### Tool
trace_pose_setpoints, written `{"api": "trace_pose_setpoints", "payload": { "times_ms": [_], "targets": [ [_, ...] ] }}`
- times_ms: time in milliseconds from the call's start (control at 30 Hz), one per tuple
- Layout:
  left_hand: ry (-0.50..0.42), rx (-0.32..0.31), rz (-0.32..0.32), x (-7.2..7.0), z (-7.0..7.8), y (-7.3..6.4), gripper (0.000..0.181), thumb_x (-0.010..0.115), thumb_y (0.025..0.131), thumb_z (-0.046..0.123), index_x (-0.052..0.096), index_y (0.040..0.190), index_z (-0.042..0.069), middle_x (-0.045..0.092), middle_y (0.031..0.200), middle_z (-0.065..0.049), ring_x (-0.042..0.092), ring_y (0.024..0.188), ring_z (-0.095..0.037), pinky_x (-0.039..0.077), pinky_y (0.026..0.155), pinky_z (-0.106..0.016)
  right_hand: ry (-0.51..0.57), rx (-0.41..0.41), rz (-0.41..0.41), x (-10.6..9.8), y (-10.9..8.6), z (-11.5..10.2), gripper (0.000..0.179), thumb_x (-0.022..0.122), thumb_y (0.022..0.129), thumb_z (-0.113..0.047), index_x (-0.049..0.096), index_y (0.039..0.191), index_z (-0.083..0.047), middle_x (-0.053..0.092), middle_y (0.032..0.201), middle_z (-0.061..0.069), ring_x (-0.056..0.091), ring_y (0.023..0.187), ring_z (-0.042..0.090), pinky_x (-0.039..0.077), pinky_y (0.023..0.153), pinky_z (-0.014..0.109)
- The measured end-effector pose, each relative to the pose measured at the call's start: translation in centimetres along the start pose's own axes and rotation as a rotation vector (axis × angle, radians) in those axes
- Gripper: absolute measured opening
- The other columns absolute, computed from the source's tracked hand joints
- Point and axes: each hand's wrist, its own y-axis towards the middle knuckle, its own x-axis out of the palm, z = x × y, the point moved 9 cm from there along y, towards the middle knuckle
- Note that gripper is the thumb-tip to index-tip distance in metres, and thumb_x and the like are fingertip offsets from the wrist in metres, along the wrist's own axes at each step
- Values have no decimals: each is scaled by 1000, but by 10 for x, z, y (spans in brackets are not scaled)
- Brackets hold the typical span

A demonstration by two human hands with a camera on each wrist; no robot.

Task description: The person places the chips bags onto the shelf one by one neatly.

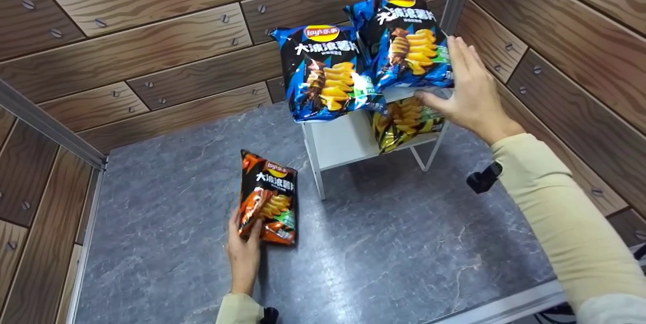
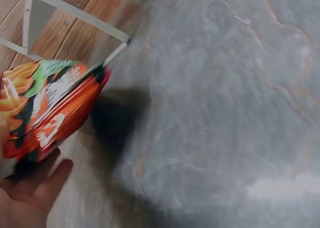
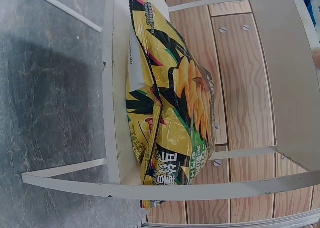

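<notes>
My left hand (image 1: pixel 244 256) holds an orange and black bag of potato chips (image 1: pixel 270 203) by its lower left edge, thumb over the front. In the left wrist view that orange bag (image 2: pixel 60 105) casts a dark shadow on the grey surface. Two blue and black chip bags lie side by side on the top of a small white rack: the left blue bag (image 1: pixel 323 74) and the right blue bag (image 1: pixel 404 44). Straight fingers of my right hand (image 1: pixel 474 92) are right at the right blue bag's edge, the thumb pointing left below it.
A yellow chip bag (image 3: pixel 172 103) rests on the lower shelf of the white rack (image 1: pixel 338 145). The rack's thin legs stand on a grey marbled surface (image 1: pixel 383 243). Wood-patterned walls (image 1: pixel 186 36) enclose the back and sides, with a metal edge (image 1: pixel 509 306) along the front right.
</notes>
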Motion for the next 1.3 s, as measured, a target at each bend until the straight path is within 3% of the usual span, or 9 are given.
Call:
{"api": "trace_pose_setpoints", "payload": {
  "times_ms": [167, 333, 500, 600, 767, 867, 933, 1133, 1300],
  "targets": [
    [114, 33, -52, 4, -4, -3, 65, 70, 91, 34, 46, 146, 10, 57, 141, -20, 56, 128, -36, 43, 107, -50, 2, -2, 4, 0, 0, -1, 105, 74, 82, -50, 20, 157, -2, 24, 162, 23, 22, 151, 39, 14, 127, 45],
    [179, 150, -56, 2, 8, -3, 88, 75, 86, 39, 30, 155, 6, 35, 157, -23, 34, 145, -39, 30, 118, -55, 1, -1, 1, 1, 0, -1, 106, 74, 82, -52, 19, 158, -3, 23, 163, 22, 21, 152, 38, 14, 127, 45],
    [400, 520, -9, 4, 51, -6, 100, 83, 77, 38, 30, 154, 2, 29, 160, -23, 28, 147, -43, 18, 122, -59, 5, 8, -6, 1, -1, 0, 106, 73, 82, -53, 18, 158, -4, 22, 163, 21, 19, 152, 37, 14, 126, 47],
    [532, 755, -42, 16, 75, -11, 102, 86, 73, 40, 34, 152, 0, 34, 157, -23, 31, 146, -42, 15, 124, -55, 6, 12, -7, 1, -2, 1, 105, 73, 82, -53, 19, 158, -3, 22, 163, 22, 19, 152, 38, 15, 126, 48],
    [766, 981, -142, 42, 92, -15, 104, 85, 70, 49, 39, 149, 0, 43, 153, -20, 39, 143, -37, 25, 121, -55, 3, 6, -6, 1, -1, 0, 105, 73, 82, -52, 19, 158, -3, 22, 163, 22, 20, 152, 38, 15, 126, 48],
    [909, 1014, -205, 55, 88, -13, 106, 82, 71, 56, 39, 150, 0, 43, 155, -17, 39, 144, -33, 28, 120, -54, 2, 8, -13, 2, -1, -1, 105, 73, 83, -52, 18, 158, -4, 22, 163, 22, 20, 152, 39, 15, 126, 48],
    [960, 993, -243, 61, 82, -10, 108, 81, 70, 59, 39, 150, -1, 40, 156, -17, 37, 146, -33, 28, 120, -52, 0, 11, -20, 3, 0, -1, 105, 73, 83, -52, 18, 158, -4, 21, 163, 22, 19, 152, 39, 15, 126, 48],
    [965, 846, -291, 66, 62, -4, 124, 79, 65, 67, 28, 154, -3, 29, 161, -20, 28, 150, -33, 24, 123, -49, 2, 7, -15, 3, 0, -3, 105, 73, 83, -51, 19, 158, -4, 22, 163, 22, 20, 152, 39, 15, 126, 48],
    [991, 794, -290, 67, 48, -3, 132, 77, 60, 75, 24, 156, 1, 27, 163, -15, 27, 151, -30, 22, 122, -57, 5, 14, -10, 0, 0, -1, 104, 73, 83, -51, 19, 158, -4, 23, 163, 21, 20, 152, 37, 15, 126, 48]
  ]
}}
